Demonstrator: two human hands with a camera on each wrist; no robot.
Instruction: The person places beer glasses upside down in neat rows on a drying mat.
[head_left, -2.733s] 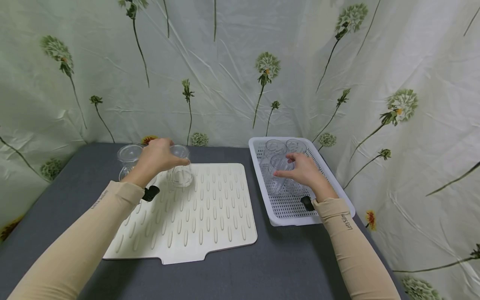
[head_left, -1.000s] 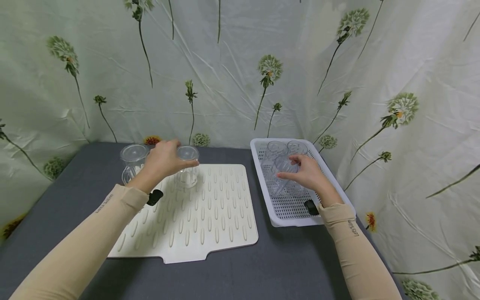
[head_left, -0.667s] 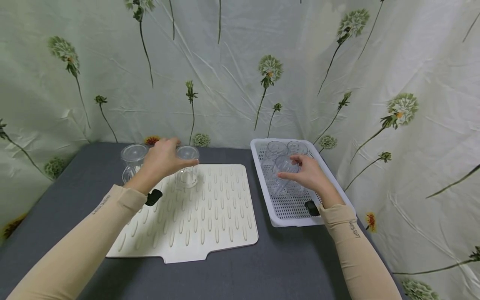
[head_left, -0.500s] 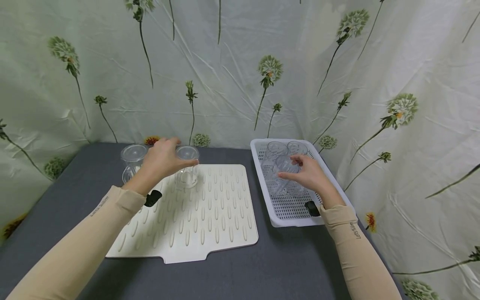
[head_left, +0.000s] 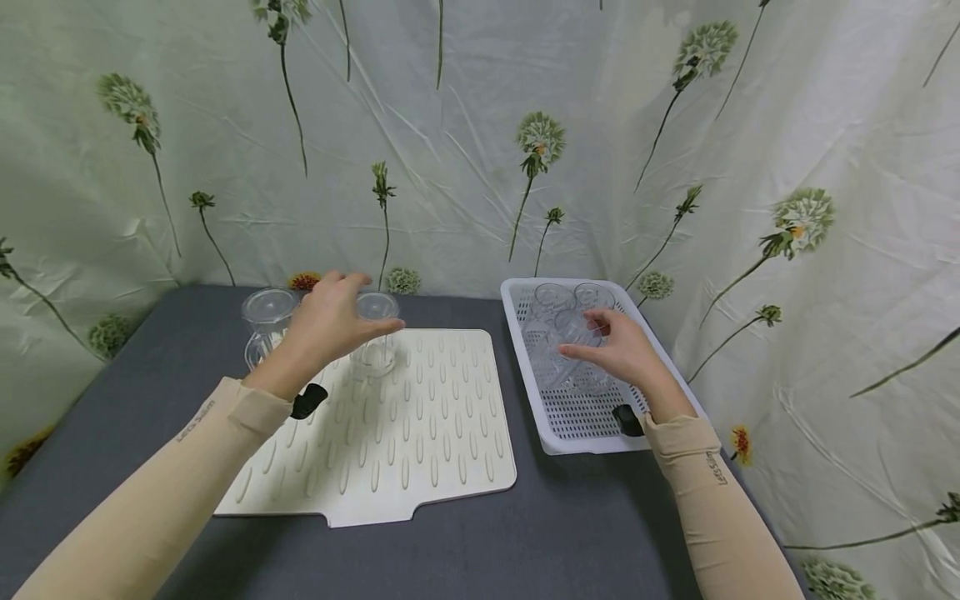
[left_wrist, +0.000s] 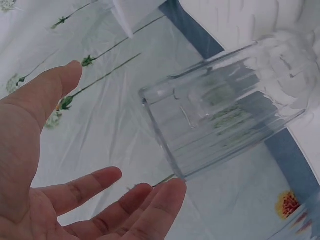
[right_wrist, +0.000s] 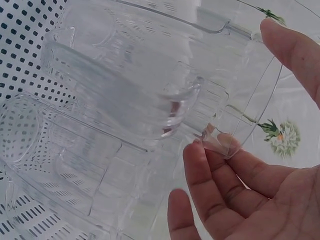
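Observation:
Fingers spread, my left hand [head_left: 327, 321] is beside an upside-down clear glass mug [left_wrist: 220, 107] at the far left of the white ribbed drying mat [head_left: 420, 433]. In the left wrist view one fingertip is at the edge of the mug's base, and the thumb is well away. Another upturned mug [head_left: 268, 307] is to the left, partly behind that hand. Inside the white perforated basket [head_left: 536, 408], my right hand [head_left: 618, 346] grips a clear glass mug [right_wrist: 250, 105] by its rim, thumb on one side and fingers on the other.
Behind and beside the gripped mug are more clear mugs [head_left: 553, 298] in the basket, crowded together. A grey cloth [head_left: 450, 550] covers the table. A flower-print curtain [head_left: 465, 167] borders the back and right side. Each wrist carries a small black device.
Over the last seconds the left hand has loosened from its mug and its fingers have spread slightly. The right hand and its mug have shifted a little to the right within the basket.

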